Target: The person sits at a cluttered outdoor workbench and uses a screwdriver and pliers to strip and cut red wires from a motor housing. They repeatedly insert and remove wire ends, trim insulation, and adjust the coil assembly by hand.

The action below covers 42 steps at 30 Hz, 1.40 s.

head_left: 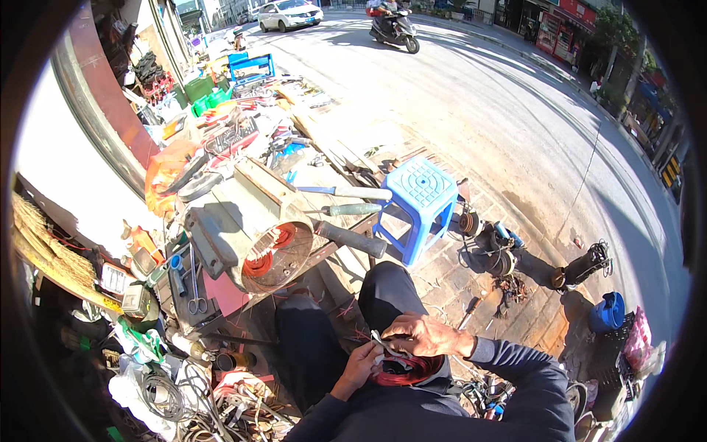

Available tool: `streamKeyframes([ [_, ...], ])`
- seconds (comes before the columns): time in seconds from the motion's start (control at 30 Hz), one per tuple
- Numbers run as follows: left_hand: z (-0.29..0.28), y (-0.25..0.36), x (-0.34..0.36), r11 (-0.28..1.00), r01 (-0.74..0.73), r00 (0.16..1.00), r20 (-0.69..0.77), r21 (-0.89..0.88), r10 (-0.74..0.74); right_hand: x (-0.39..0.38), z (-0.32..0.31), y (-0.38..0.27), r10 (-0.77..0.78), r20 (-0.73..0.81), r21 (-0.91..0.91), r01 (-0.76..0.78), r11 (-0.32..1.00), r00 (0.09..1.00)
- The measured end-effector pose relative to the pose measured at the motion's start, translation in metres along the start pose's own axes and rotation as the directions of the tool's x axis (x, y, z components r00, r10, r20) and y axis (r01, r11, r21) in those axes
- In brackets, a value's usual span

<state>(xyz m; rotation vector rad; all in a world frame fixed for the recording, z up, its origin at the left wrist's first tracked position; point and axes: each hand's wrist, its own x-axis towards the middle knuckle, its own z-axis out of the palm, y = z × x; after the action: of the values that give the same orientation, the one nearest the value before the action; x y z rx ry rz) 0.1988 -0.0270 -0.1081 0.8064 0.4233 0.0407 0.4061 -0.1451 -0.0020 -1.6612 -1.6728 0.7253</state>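
Observation:
Close together over my lap, my left hand (359,370) and my right hand (421,336) are both closed, fingers pinching a thin whitish strip (378,340). What the strip is made of is too small to tell. Just below them, a bundle of red wire (403,374) rests against my body, partly covered by the hands. Beyond my knees, an open motor housing (254,214) lies tilted on a low bench, with red wire windings (258,266) showing at its near end.
Right of the housing lie a dark-handled tool (350,239) and a green-handled tool (352,209). A blue plastic stool (420,186) stands ahead. Scissors (196,302) lie left. Motor parts (501,261) and a blue bucket (607,312) are right. On the road are a scooter (395,28) and a white car (290,13).

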Motion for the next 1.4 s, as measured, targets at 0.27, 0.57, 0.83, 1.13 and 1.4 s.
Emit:
streamKeyframes([
  [0.27, -0.009, -0.007, -0.004, 0.876, -0.069, 0.996, -0.023, 0.477, 0.090, -0.015, 0.012, 0.019, -0.048, 0.195, -0.008, 0.050, 0.999, 0.980],
  [0.57, -0.018, -0.023, -0.009, 0.847, -0.135, 0.983, -0.041, 0.515, 0.182, -0.037, 0.005, 0.008, 0.249, 0.269, 0.153, -0.297, 0.943, 0.930],
  [0.83, -0.013, -0.024, -0.011, 0.951, -0.072, 0.983, -0.140, 0.302, 0.119, -0.082, 0.003, 0.013, 0.429, 0.210, 0.251, -0.472, 0.845, 0.879],
  [1.13, 0.001, -0.013, -0.011, 0.856, -0.116, 0.988, -0.032, 0.505, 0.153, -0.102, 0.003, 0.015, 0.451, 0.234, 0.413, -0.508, 0.756, 0.861],
  [1.4, 0.025, 0.003, -0.010, 0.836, -0.095, 0.994, 0.002, 0.540, 0.112, -0.037, 0.026, 0.018, 0.006, 0.206, 0.217, -0.051, 0.975, 0.979],
])
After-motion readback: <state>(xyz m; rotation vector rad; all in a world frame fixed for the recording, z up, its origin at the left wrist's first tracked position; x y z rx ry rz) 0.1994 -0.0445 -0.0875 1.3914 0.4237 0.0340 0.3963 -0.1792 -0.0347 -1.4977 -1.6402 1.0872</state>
